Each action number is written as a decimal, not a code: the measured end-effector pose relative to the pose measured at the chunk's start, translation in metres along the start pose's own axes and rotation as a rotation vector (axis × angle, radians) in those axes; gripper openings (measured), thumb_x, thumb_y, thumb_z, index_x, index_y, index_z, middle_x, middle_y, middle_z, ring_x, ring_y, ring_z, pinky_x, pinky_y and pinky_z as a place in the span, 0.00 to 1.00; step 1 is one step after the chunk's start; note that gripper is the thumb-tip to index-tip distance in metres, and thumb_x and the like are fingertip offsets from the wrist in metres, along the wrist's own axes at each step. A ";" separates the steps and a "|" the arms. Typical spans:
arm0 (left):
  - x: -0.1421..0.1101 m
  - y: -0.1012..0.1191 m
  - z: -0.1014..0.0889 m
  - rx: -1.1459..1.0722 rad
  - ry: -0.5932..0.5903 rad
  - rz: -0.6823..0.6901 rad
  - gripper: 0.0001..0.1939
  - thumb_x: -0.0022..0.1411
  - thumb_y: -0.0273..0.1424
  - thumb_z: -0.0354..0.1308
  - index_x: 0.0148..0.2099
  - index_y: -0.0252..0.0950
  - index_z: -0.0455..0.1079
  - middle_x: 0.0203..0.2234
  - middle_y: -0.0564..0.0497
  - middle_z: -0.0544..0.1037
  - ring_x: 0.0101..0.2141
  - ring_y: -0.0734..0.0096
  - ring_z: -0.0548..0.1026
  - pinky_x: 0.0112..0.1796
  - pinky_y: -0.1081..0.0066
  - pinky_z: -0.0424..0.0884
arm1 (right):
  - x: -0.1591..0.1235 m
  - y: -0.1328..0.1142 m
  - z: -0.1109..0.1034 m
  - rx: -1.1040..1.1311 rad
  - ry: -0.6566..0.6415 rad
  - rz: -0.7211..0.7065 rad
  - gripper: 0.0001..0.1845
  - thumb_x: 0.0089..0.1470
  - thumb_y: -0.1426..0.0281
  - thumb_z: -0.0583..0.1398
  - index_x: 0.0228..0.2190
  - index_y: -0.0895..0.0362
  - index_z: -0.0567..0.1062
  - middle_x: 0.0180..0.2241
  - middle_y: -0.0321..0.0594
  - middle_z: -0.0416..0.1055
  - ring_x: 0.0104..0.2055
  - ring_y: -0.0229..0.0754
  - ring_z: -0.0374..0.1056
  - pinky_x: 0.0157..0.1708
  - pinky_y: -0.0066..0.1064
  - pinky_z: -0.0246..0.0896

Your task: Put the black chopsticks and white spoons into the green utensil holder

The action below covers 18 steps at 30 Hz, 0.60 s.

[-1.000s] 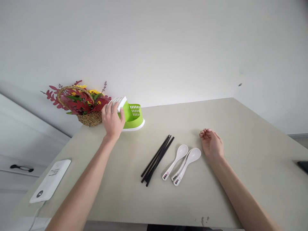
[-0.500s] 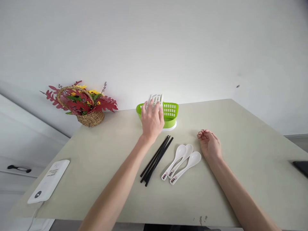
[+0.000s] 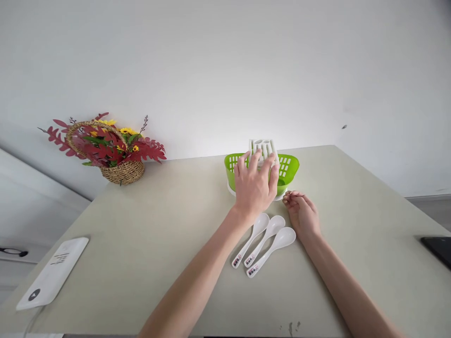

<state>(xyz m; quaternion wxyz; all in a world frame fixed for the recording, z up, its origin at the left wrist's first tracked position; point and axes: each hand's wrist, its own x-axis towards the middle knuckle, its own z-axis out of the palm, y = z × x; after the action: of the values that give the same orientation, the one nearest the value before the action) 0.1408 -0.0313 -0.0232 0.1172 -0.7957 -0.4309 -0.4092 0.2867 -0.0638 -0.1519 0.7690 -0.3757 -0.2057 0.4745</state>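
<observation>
left hand [image 3: 255,183] grips green basket [image 3: 291,163], right hand [image 3: 303,216] loosely curled beside illegibly labelled spoons [image 3: 272,230].

Three spoons [image 3: 286,237], one caddy [image 3: 291,173]

No word, brand or number can be made out for certain. Toward five o'clock, the three white spoons [image 3: 265,241] each bear a small label [image 3: 252,271] at the handle end, with a pinkish mark beside dark block-like characters too small to read. Toward eight o'clock, the flat white device [image 3: 52,273] carries several dark printed lines [image 3: 59,258], illegible, and a round dark emblem [image 3: 34,295] with an unclear pale sign inside.
</observation>
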 end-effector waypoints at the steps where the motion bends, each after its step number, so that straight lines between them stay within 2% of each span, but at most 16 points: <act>1: -0.001 0.001 -0.001 -0.003 -0.003 0.001 0.19 0.77 0.38 0.47 0.61 0.42 0.73 0.61 0.44 0.74 0.61 0.48 0.64 0.56 0.51 0.66 | -0.001 0.001 0.001 -0.032 -0.006 -0.001 0.04 0.46 0.71 0.68 0.28 0.54 0.78 0.33 0.36 0.74 0.36 0.38 0.70 0.42 0.31 0.69; 6: -0.005 0.001 -0.007 -0.026 -0.030 0.047 0.20 0.76 0.37 0.47 0.64 0.42 0.70 0.64 0.44 0.71 0.64 0.47 0.63 0.59 0.49 0.64 | -0.004 0.002 0.004 -0.171 -0.027 -0.013 0.03 0.48 0.69 0.67 0.30 0.53 0.79 0.34 0.34 0.74 0.37 0.38 0.70 0.45 0.32 0.67; 10: -0.006 -0.010 -0.017 -0.091 -0.081 0.096 0.20 0.77 0.37 0.45 0.64 0.43 0.68 0.66 0.44 0.69 0.66 0.48 0.63 0.61 0.48 0.63 | -0.005 0.001 0.004 -0.215 -0.028 0.012 0.05 0.48 0.68 0.67 0.31 0.52 0.79 0.33 0.33 0.74 0.37 0.38 0.70 0.44 0.30 0.67; 12: -0.009 -0.023 -0.024 -0.144 -0.091 0.106 0.20 0.78 0.36 0.43 0.65 0.42 0.65 0.66 0.43 0.68 0.66 0.53 0.63 0.63 0.51 0.63 | -0.005 0.001 0.003 -0.244 -0.021 0.025 0.05 0.48 0.67 0.68 0.31 0.52 0.79 0.32 0.33 0.75 0.37 0.38 0.71 0.44 0.30 0.67; 14: -0.018 -0.042 -0.030 -0.183 -0.050 0.081 0.19 0.78 0.33 0.42 0.65 0.40 0.63 0.66 0.40 0.66 0.65 0.56 0.65 0.63 0.52 0.64 | -0.005 0.001 0.003 -0.271 -0.013 0.033 0.06 0.48 0.67 0.68 0.31 0.52 0.78 0.32 0.33 0.75 0.37 0.38 0.71 0.43 0.29 0.68; 16: -0.032 -0.063 -0.035 -0.205 0.032 -0.004 0.16 0.77 0.33 0.44 0.61 0.39 0.64 0.63 0.36 0.66 0.62 0.57 0.68 0.61 0.52 0.66 | -0.005 0.002 0.003 -0.291 -0.013 0.032 0.06 0.48 0.66 0.67 0.31 0.52 0.78 0.32 0.33 0.75 0.37 0.38 0.71 0.43 0.29 0.68; 18: -0.050 -0.084 -0.039 -0.221 0.048 -0.081 0.13 0.76 0.31 0.44 0.56 0.38 0.66 0.58 0.36 0.67 0.59 0.57 0.69 0.58 0.54 0.69 | -0.005 0.002 0.003 -0.309 -0.017 0.026 0.06 0.49 0.66 0.67 0.32 0.51 0.78 0.32 0.33 0.75 0.37 0.39 0.71 0.43 0.29 0.68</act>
<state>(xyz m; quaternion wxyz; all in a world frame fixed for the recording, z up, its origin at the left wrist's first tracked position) 0.0396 -0.0311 -0.0499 0.0225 -0.7757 -0.4119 -0.4776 0.2810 -0.0663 -0.1514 0.6942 -0.4882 -0.2778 0.4501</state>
